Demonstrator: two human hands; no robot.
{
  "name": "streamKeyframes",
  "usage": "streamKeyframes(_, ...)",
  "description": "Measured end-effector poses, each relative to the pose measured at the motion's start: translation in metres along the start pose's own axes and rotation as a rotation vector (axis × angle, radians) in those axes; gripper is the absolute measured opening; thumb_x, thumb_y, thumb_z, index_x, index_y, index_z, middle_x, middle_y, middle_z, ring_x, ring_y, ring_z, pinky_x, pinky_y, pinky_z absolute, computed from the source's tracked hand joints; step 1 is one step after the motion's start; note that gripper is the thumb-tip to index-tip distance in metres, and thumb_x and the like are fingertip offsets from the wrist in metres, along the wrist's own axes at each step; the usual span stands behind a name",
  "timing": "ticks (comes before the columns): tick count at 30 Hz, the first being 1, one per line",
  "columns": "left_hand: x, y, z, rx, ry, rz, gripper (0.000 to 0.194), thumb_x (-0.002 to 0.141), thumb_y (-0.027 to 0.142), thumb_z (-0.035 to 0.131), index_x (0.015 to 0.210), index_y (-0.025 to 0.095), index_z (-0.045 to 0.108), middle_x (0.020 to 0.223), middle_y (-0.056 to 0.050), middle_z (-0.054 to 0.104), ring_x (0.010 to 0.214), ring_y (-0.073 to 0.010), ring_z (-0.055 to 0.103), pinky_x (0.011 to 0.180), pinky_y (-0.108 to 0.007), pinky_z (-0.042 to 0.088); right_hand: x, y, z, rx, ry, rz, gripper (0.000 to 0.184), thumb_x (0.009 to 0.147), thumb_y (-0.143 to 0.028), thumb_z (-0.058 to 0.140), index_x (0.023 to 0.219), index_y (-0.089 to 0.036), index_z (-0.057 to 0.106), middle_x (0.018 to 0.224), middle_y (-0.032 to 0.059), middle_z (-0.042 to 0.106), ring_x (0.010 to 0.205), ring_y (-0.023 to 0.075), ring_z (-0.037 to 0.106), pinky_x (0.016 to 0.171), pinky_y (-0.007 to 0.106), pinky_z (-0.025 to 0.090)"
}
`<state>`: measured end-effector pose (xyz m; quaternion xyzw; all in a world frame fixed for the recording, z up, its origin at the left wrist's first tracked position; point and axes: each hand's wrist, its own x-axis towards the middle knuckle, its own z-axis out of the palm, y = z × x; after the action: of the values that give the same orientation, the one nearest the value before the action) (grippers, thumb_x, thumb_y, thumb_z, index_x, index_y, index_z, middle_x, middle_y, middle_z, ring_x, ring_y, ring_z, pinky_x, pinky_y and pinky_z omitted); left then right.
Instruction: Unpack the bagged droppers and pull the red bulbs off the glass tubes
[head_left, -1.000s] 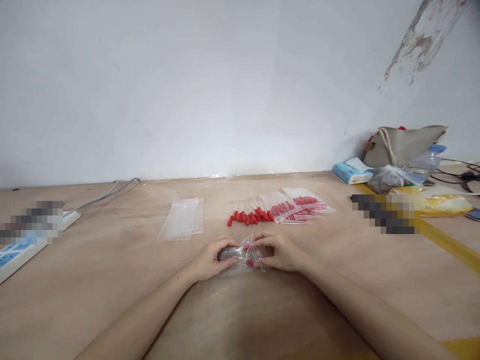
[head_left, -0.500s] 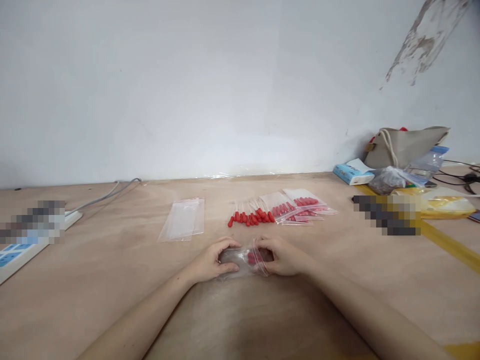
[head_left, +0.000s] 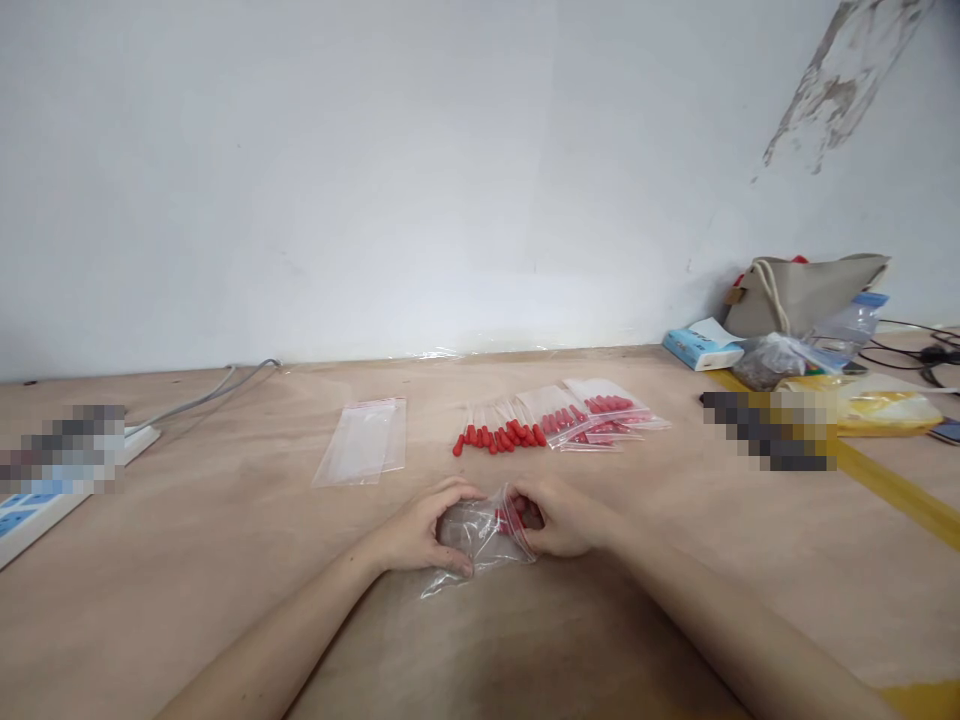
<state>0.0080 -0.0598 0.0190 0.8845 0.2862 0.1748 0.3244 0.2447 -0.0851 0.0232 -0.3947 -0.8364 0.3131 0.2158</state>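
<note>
A clear zip bag (head_left: pixel 484 545) lies between my two hands, low over the middle of the table. My left hand (head_left: pixel 424 530) grips it from the left, thumb below and fingers above. At the bag's mouth on the right is my right hand (head_left: pixel 559 518), its fingers curled at the opening around small red-headed pieces (head_left: pixel 501 519) seen partly through the plastic. How many it holds is hidden. Beyond the hands lies a row of loose red-headed pieces with thin pale stems (head_left: pixel 499 437). Next to them, filled zip bags (head_left: pixel 592 420) overlap in a pile.
Flat clear bags (head_left: pixel 360 440) lie on the left of the table. A power strip (head_left: pixel 82 510) with a grey cable is at the far left. To the right are a tissue pack (head_left: pixel 703 345), a grey bag (head_left: pixel 810 290), a yellow package (head_left: pixel 889 412) and dark cables.
The bag has spread wider and its left end now hangs lower. My left thumb has moved down. My right fingers have curled further at the bag's mouth.
</note>
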Motion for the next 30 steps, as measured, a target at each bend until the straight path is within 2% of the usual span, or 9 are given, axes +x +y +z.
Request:
streamKeyframes(4,0.0,0.001,0.0,-0.018,0.012,-0.013,0.072,0.054,0.044,0.074,0.116,0.024,0.044,0.118,-0.006,0.045,0.109,-0.0234,0.043,0.094,-0.036,0.034,0.001,0.0,-0.001,0.01,-0.011,0.016,0.017,0.059,-0.016,0.061,0.075,-0.017,0.056,0.069,-0.003,0.054,0.057,0.0063,0.045,0.05,0.017,0.034)
streamKeyframes(8,0.0,0.003,0.0,-0.034,0.018,-0.044,0.073,0.052,0.043,0.074,0.115,0.024,0.045,0.117,-0.006,0.046,0.108,-0.024,0.044,0.093,-0.036,0.035,0.001,0.001,0.0,0.157,0.002,0.052,0.013,0.065,-0.014,0.054,0.077,-0.016,0.056,0.062,-0.0043,0.052,0.054,0.0053,0.045,0.048,0.016,0.036)
streamKeyframes(11,-0.001,0.003,0.0,-0.058,0.021,-0.09,0.069,0.052,0.042,0.075,0.111,0.023,0.045,0.114,-0.005,0.048,0.105,-0.0228,0.045,0.09,-0.035,0.036,0.001,0.006,-0.004,0.279,0.003,0.081,0.012,0.065,-0.015,0.056,0.077,-0.016,0.056,0.062,-0.0038,0.053,0.055,0.0057,0.048,0.05,0.017,0.039)
streamKeyframes(16,-0.002,0.002,-0.001,-0.131,0.013,-0.118,0.051,0.05,0.04,0.076,0.087,0.018,0.048,0.114,-0.004,0.047,0.1,-0.0199,0.046,0.081,-0.029,0.039,-0.004,0.025,-0.03,0.566,-0.008,0.264,0.024,0.065,-0.031,0.064,0.079,-0.015,0.053,0.064,-0.0013,0.059,0.053,0.0097,0.055,0.048,0.022,0.044)
streamKeyframes(21,0.001,0.008,-0.007,-0.089,-0.095,-0.099,0.04,0.05,0.039,0.076,0.079,0.017,0.058,0.103,-0.003,0.051,0.089,-0.0162,0.049,0.071,-0.023,0.04,-0.014,0.046,-0.062,0.676,0.115,0.274,0.029,0.063,-0.031,0.068,0.084,-0.015,0.058,0.08,0.0043,0.065,0.068,0.0114,0.06,0.058,0.023,0.046)
streamKeyframes(24,-0.001,0.013,-0.026,-0.1,-0.208,-0.119,0.032,0.059,0.039,0.071,0.081,0.018,0.064,0.091,-0.003,0.055,0.077,-0.0132,0.052,0.064,-0.021,0.041,-0.02,0.053,-0.077,0.696,0.229,0.296,0.03,0.063,-0.031,0.069,0.086,-0.015,0.06,0.078,0.0037,0.066,0.066,0.0102,0.059,0.058,0.021,0.045)
streamKeyframes(27,-0.013,0.011,-0.063,-0.185,-0.3,-0.193,0.025,0.066,0.037,0.066,0.082,0.018,0.067,0.089,-0.003,0.059,0.074,-0.0129,0.055,0.065,-0.021,0.043,-0.022,0.056,-0.087,0.743,0.384,0.292,0.031,0.061,-0.033,0.07,0.086,-0.017,0.06,0.077,0.0031,0.066,0.064,0.0105,0.06,0.062,0.024,0.047)
streamKeyframes(29,-0.025,0.003,-0.09,-0.225,-0.202,-0.312,0.027,0.064,0.038,0.066,0.082,0.019,0.067,0.085,-0.003,0.061,0.072,-0.0139,0.057,0.063,-0.022,0.044,-0.016,0.055,-0.088,0.771,0.503,0.264,0.032,0.061,-0.036,0.07,0.085,-0.019,0.06,0.081,0.0037,0.066,0.068,0.0126,0.061,0.065,0.027,0.048)
streamKeyframes(30,-0.031,-0.005,-0.102,-0.235,-0.088,-0.359,0.027,0.061,0.038,0.068,0.08,0.018,0.067,0.086,-0.003,0.062,0.072,-0.0146,0.058,0.063,-0.023,0.045,-0.011,0.054,-0.086,0.763,0.567,0.236,0.032,0.061,-0.037,0.07,0.086,-0.019,0.059,0.083,0.004,0.066,0.071,0.0137,0.062,0.066,0.028,0.048)
